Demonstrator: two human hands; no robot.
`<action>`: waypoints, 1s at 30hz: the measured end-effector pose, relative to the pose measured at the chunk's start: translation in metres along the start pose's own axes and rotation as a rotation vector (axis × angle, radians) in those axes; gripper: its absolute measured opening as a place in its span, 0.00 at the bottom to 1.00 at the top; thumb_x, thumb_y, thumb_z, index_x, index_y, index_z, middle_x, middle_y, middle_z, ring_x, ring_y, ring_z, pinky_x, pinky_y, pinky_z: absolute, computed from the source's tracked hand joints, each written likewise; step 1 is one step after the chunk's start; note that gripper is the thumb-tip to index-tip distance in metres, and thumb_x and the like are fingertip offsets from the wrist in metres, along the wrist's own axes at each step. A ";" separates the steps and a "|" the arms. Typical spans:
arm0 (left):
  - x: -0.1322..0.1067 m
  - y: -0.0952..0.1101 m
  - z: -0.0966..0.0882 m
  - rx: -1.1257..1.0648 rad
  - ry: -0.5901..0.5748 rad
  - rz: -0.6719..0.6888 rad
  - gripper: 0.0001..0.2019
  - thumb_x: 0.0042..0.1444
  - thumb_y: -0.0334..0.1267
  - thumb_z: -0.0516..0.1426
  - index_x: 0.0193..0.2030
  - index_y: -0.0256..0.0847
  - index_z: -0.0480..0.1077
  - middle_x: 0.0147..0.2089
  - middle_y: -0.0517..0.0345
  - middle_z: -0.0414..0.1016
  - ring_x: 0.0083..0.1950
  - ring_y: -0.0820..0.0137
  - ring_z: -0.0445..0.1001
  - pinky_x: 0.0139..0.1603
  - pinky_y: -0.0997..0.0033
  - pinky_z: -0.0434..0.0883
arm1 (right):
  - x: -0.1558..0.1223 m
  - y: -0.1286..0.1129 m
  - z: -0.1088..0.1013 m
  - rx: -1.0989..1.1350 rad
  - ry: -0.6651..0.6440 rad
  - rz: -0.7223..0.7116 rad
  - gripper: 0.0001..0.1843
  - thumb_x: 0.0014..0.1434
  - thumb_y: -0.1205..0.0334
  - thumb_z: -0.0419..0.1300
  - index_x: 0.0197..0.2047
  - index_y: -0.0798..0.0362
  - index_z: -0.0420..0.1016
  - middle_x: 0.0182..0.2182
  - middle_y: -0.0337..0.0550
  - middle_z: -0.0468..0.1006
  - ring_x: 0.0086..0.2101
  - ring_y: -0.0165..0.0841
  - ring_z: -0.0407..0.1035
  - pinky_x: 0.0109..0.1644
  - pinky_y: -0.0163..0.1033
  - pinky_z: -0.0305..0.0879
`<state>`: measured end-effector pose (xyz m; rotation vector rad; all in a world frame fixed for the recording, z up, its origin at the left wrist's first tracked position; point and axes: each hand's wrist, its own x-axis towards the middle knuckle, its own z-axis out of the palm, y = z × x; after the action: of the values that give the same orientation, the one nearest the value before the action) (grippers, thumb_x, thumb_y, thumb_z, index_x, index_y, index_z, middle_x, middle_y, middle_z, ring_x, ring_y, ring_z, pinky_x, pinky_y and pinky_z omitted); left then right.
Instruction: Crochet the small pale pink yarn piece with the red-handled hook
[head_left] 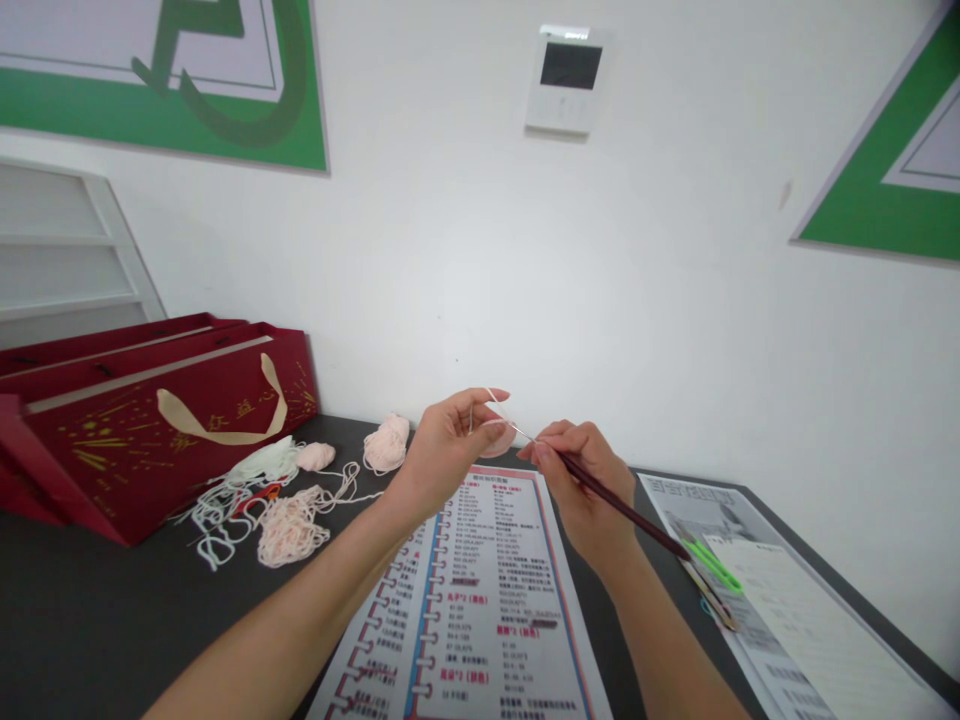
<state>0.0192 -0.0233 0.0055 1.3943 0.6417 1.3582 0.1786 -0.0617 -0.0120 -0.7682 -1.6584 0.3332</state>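
My left hand (448, 440) pinches a small pale pink crochet piece (498, 441) between thumb and fingers, its index finger raised with a strand of yarn running over it. Closed around the dark red handle of a crochet hook (604, 492) is my right hand (589, 485). The hook's thin metal tip points left and meets the edge of the crochet piece. Whether a loop sits on the tip is too small to tell. Both hands are above a printed pattern sheet (495, 560). Pale pink yarn (294, 527) lies left of my left forearm.
Dark red gift bags (187, 430) stand at the left of the dark table (225, 640). White yarn (217, 520) and pink balls (386, 443) lie beside them. At right are green-handled scissors (712, 565) and papers (810, 600). A white wall rises behind.
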 end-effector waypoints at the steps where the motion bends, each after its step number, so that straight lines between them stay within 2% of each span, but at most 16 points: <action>1: 0.000 0.000 0.000 0.010 0.007 0.003 0.14 0.49 0.34 0.64 0.44 0.38 0.74 0.28 0.63 0.72 0.31 0.74 0.69 0.34 0.72 0.66 | 0.000 0.000 0.002 0.012 0.007 0.003 0.04 0.64 0.66 0.55 0.36 0.48 0.65 0.31 0.37 0.72 0.27 0.28 0.66 0.31 0.36 0.63; 4: 0.001 0.000 0.000 0.035 0.029 0.002 0.15 0.49 0.34 0.64 0.44 0.38 0.75 0.28 0.63 0.73 0.31 0.74 0.70 0.35 0.72 0.67 | -0.001 0.001 0.007 0.046 0.024 0.020 0.04 0.64 0.66 0.55 0.36 0.48 0.65 0.31 0.37 0.72 0.26 0.28 0.67 0.31 0.36 0.64; 7: 0.000 -0.001 0.000 0.079 0.003 -0.013 0.17 0.49 0.35 0.65 0.46 0.37 0.74 0.28 0.61 0.75 0.30 0.72 0.71 0.36 0.70 0.67 | -0.001 0.006 0.011 0.018 0.014 0.004 0.04 0.63 0.67 0.55 0.37 0.48 0.65 0.32 0.38 0.73 0.27 0.29 0.68 0.32 0.36 0.64; 11: -0.001 -0.002 0.000 0.165 -0.060 0.013 0.17 0.50 0.34 0.64 0.49 0.37 0.74 0.27 0.62 0.75 0.31 0.72 0.71 0.38 0.68 0.67 | 0.001 0.018 0.012 -0.109 -0.056 -0.128 0.07 0.62 0.71 0.55 0.39 0.47 0.66 0.33 0.39 0.73 0.29 0.29 0.68 0.32 0.36 0.64; 17: 0.001 0.002 -0.001 -0.132 -0.154 -0.228 0.24 0.46 0.34 0.67 0.51 0.34 0.72 0.27 0.62 0.74 0.28 0.75 0.70 0.35 0.72 0.64 | 0.003 0.035 0.001 -0.292 -0.151 -0.460 0.12 0.60 0.74 0.55 0.43 0.47 0.67 0.36 0.44 0.73 0.34 0.34 0.67 0.34 0.40 0.67; 21: 0.004 -0.001 0.001 -0.249 -0.153 -0.302 0.22 0.45 0.34 0.67 0.49 0.33 0.74 0.25 0.63 0.72 0.27 0.77 0.69 0.34 0.73 0.64 | 0.001 0.039 0.003 -0.456 -0.124 -0.535 0.13 0.59 0.74 0.55 0.44 0.47 0.68 0.37 0.48 0.75 0.34 0.37 0.67 0.33 0.43 0.66; 25: 0.005 -0.007 0.001 -0.125 -0.051 -0.143 0.21 0.47 0.34 0.66 0.50 0.36 0.74 0.26 0.64 0.71 0.29 0.75 0.69 0.35 0.72 0.66 | -0.002 0.028 0.012 -0.513 -0.088 -0.459 0.12 0.60 0.75 0.54 0.42 0.49 0.68 0.34 0.48 0.73 0.33 0.37 0.65 0.34 0.42 0.65; 28: 0.005 -0.008 -0.003 0.034 -0.019 0.006 0.21 0.50 0.34 0.64 0.52 0.38 0.73 0.28 0.63 0.71 0.32 0.73 0.69 0.38 0.70 0.68 | -0.003 0.012 0.015 -0.418 -0.084 -0.389 0.10 0.60 0.75 0.53 0.39 0.49 0.66 0.32 0.44 0.71 0.32 0.35 0.65 0.34 0.40 0.64; 30: 0.005 -0.007 -0.006 0.134 -0.009 0.085 0.19 0.53 0.34 0.62 0.53 0.40 0.73 0.30 0.62 0.71 0.34 0.73 0.69 0.40 0.70 0.68 | -0.003 0.003 0.015 -0.321 -0.038 -0.287 0.08 0.60 0.73 0.54 0.37 0.49 0.65 0.31 0.41 0.71 0.30 0.33 0.65 0.33 0.39 0.63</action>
<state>0.0168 -0.0151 0.0001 1.5493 0.6842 1.3963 0.1657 -0.0587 -0.0195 -0.7470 -1.8546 -0.1247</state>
